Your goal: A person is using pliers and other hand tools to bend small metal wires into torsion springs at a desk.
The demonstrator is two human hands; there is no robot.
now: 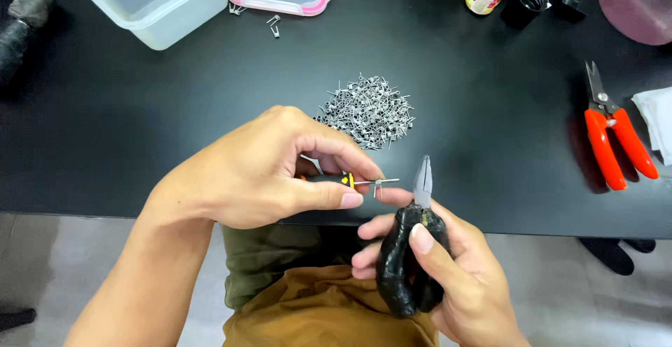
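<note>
Left hand [269, 172] pinches a thin metal rod with a yellow-orange handle [360, 181], one small wire coil [378, 186] sitting on its shaft just above the near table [140, 144] edge. Right hand [448, 277] grips black-handled needle-nose pliers [418, 214], tips narrow and just beside the coil, apparently not biting yet. A grey heap of wire coils [367, 112] lies behind; whether finished or waiting cannot be told. Red-handled snips [612, 137] and a clear plastic tub [157, 4] sit well apart; nothing obstructs

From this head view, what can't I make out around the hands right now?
- Small screwdriver: handle hidden inside the left hand.
- Wire coil on its shaft: too small to count turns.
- Pliers: grips covered by the right hand.
- Pink jug: cut off by the frame's corner.
</note>
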